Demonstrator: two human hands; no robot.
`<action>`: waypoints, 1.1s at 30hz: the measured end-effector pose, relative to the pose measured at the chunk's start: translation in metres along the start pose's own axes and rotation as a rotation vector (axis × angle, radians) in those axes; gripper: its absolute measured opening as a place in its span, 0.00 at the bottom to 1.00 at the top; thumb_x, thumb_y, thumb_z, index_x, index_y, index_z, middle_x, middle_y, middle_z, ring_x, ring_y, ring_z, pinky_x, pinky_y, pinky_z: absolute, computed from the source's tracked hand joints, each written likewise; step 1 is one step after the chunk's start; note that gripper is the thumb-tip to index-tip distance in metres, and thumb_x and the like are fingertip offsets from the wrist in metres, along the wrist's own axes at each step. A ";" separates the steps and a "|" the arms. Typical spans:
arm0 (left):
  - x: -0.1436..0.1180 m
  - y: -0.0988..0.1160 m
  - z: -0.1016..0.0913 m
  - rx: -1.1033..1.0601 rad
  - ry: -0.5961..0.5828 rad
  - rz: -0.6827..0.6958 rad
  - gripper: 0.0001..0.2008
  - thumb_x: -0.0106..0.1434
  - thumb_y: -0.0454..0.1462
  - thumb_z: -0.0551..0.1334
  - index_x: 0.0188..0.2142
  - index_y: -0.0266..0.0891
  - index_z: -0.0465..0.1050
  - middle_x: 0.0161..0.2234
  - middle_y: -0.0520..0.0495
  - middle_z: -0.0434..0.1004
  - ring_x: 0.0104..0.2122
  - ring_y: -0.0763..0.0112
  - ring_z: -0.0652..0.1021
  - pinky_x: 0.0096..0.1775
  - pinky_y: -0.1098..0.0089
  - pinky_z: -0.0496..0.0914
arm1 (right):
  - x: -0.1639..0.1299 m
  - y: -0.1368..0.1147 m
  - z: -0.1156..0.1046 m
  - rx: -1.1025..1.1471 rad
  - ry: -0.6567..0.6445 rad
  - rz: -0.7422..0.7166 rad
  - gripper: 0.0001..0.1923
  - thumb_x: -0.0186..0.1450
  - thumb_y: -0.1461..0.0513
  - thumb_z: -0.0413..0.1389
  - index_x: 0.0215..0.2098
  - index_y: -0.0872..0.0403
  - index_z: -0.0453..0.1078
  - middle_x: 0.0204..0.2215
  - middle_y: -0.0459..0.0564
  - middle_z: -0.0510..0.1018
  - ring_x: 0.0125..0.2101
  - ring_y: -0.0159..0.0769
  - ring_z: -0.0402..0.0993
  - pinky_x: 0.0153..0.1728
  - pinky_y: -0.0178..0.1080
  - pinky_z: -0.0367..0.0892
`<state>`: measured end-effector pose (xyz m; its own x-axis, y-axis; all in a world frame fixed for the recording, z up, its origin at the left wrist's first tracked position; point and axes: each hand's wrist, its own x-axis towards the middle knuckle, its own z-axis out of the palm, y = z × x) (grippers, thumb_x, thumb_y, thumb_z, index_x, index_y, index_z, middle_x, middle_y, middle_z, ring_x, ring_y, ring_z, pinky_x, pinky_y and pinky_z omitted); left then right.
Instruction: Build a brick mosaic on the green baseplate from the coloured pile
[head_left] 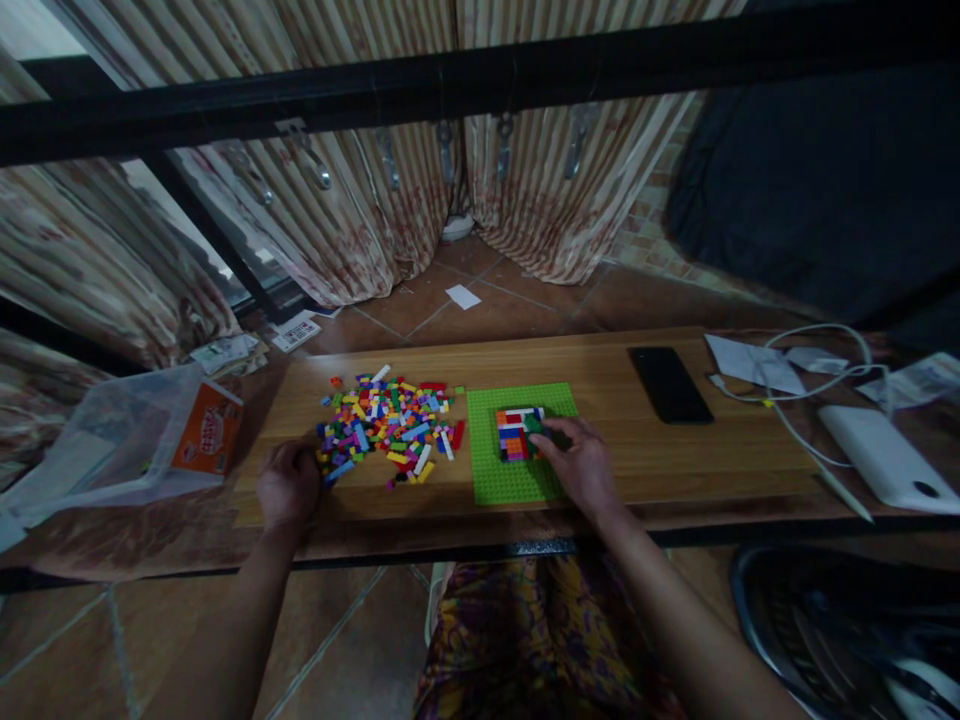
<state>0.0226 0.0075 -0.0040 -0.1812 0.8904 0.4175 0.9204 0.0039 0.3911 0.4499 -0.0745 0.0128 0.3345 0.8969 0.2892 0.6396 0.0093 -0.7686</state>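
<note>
A green studded baseplate [491,483] lies on the wooden board, and a small block of coloured toy bricks [513,437] is built up on it. My right hand [581,462] reaches over the plate from the right, thumb and forefinger pinched at a green brick [532,424] on the block's right side. Left of the plate spreads a loose pile of coloured bricks [390,420]. At its left edge rests my left hand [289,483], fingers curled closed against the board. Whatever the left fingers may hold is hidden.
The wooden board [600,370] carries a black phone [670,385] at right. Beyond lie a white power bank [889,458], a white cable [806,450] and papers. A clear plastic box [127,430] with an orange label stands left. A dark bar [450,85] crosses above.
</note>
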 end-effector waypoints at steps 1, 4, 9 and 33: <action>0.000 0.000 0.000 -0.005 0.001 0.003 0.10 0.60 0.36 0.55 0.34 0.39 0.76 0.37 0.42 0.78 0.39 0.61 0.77 0.42 0.64 0.71 | -0.001 0.001 -0.003 -0.027 -0.020 -0.013 0.20 0.61 0.47 0.59 0.39 0.53 0.77 0.37 0.55 0.79 0.41 0.45 0.74 0.45 0.47 0.68; 0.001 0.001 -0.001 -0.010 0.002 0.009 0.10 0.59 0.36 0.55 0.33 0.39 0.75 0.36 0.42 0.78 0.39 0.60 0.77 0.43 0.63 0.72 | -0.001 0.002 -0.016 -0.070 -0.066 -0.044 0.20 0.63 0.48 0.57 0.43 0.54 0.75 0.37 0.55 0.79 0.39 0.44 0.73 0.43 0.46 0.68; 0.000 0.002 -0.002 0.007 -0.010 0.007 0.11 0.59 0.36 0.54 0.33 0.39 0.75 0.37 0.41 0.78 0.40 0.58 0.77 0.44 0.61 0.71 | 0.014 -0.004 -0.021 -0.136 -0.106 -0.107 0.21 0.64 0.48 0.54 0.44 0.54 0.74 0.36 0.55 0.78 0.37 0.43 0.73 0.41 0.45 0.68; -0.003 0.012 -0.006 -0.018 -0.022 -0.052 0.10 0.59 0.35 0.54 0.33 0.38 0.74 0.36 0.42 0.77 0.40 0.60 0.76 0.45 0.64 0.70 | 0.069 -0.013 0.014 -0.221 -0.468 -0.223 0.11 0.63 0.59 0.55 0.40 0.50 0.78 0.38 0.51 0.78 0.40 0.41 0.73 0.45 0.45 0.67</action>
<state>0.0320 0.0023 0.0047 -0.2213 0.8988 0.3784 0.9032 0.0427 0.4270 0.4550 -0.0068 0.0344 -0.1362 0.9847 0.1083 0.8062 0.1737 -0.5656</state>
